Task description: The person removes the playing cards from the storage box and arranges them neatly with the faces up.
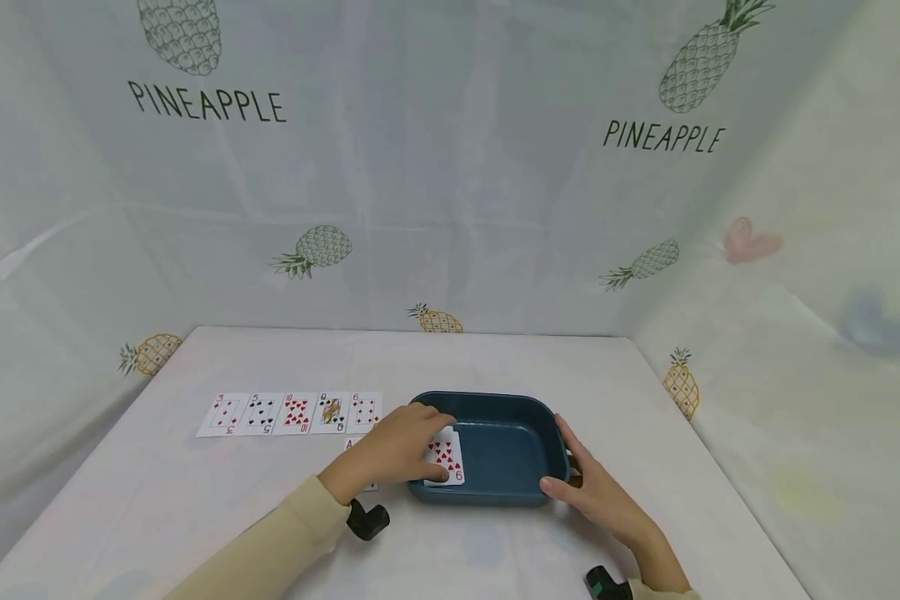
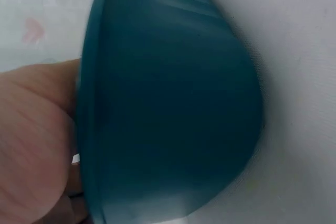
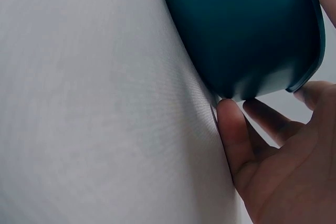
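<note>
My left hand [image 1: 394, 443] reaches over the left end of a dark blue-green rectangular dish [image 1: 487, 501]. Between its thumb and fingers it pinches playing cards [image 1: 452, 467], the front one a heart card lying within the dish's left end. At the other end, my right hand [image 1: 603, 500] holds the dish, thumb at the near right corner and fingers along the right wall. In the right wrist view, its fingertips [image 3: 231, 114] meet the outer wall low down by the table. The left wrist view is mostly the dish's outer wall [image 2: 173, 93]; the cards hardly show there.
To the left, several face-up playing cards [image 1: 296, 414] lie in a row on the white-covered table [image 1: 585, 375]. An ace [image 1: 349, 442] below the row is partly hidden by the left hand. Pineapple-printed sheets [image 1: 450, 167] stand behind and at both sides.
</note>
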Motion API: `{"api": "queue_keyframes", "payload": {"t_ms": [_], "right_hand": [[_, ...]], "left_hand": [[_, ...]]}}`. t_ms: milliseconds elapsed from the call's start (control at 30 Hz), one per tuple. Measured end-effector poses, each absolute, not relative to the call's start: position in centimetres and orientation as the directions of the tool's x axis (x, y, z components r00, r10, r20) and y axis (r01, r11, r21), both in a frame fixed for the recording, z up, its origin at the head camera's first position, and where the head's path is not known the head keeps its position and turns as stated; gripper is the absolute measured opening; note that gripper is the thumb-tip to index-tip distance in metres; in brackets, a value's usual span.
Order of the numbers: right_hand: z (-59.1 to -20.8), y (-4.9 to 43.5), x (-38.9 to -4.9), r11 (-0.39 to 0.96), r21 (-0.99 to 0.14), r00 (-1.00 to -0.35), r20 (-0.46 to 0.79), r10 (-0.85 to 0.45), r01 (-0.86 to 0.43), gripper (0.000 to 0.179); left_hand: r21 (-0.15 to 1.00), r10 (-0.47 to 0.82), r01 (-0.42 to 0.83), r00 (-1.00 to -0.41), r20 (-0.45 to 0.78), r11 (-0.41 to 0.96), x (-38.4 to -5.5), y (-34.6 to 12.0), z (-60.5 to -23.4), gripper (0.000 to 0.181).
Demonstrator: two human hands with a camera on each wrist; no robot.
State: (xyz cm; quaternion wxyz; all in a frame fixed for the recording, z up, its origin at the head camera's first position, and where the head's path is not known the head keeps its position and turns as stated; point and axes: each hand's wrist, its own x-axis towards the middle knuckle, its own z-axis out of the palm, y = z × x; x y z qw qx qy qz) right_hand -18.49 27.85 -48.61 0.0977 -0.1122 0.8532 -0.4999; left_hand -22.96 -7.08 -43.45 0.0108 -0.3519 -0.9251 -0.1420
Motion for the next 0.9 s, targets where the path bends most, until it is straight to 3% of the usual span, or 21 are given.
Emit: {"api": "queue_keyframes", "payload": {"t_ms": [567,900], "right_hand": [[-49.0,28.0,-18.5,0.456,-0.885,-0.953,-0.054,-0.298,-0.092,0.099],[-48.9,28.0,-18.6,0.479,-0.872,-0.956,-0.044,-0.289,-0.104,0.099]], "left_hand": [[0.007,0.623,0.624,-0.78,0.053,0.781,-23.3,-5.2,-43.7,0.088],[-0.059,0.596,0.593,-0.802,0.041,0.803,-23.1,-4.8,-44.0,0.088]]}}
